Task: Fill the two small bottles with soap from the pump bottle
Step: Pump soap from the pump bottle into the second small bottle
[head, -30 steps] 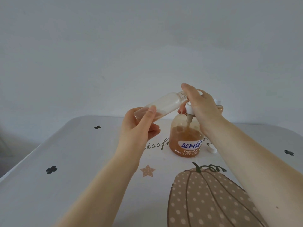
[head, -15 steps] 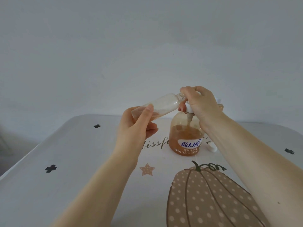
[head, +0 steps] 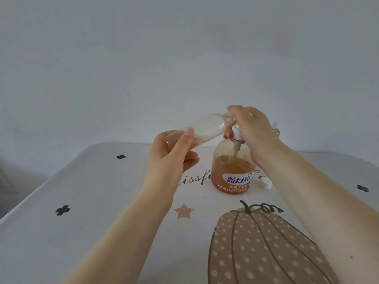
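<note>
My left hand (head: 174, 154) grips the base of a small clear bottle (head: 207, 128), tilted almost flat with its open neck at the pump nozzle. A little amber soap lies in its lower end. My right hand (head: 252, 130) is closed over the white pump head (head: 236, 133) of the amber pump bottle (head: 233, 171), which stands upright on the table and is about half full. Behind my right wrist a second small bottle (head: 275, 129) is mostly hidden. A small white cap (head: 266, 183) lies on the table right of the pump bottle.
The table (head: 92, 212) has a pale cloth with black clover marks, a star and a large dotted pumpkin print (head: 256, 249) at the front right. A plain wall rises just behind the table's far edge.
The right hand's fingers have curled down over the pump head. The small bottle stays at the nozzle, tilted slightly flatter.
</note>
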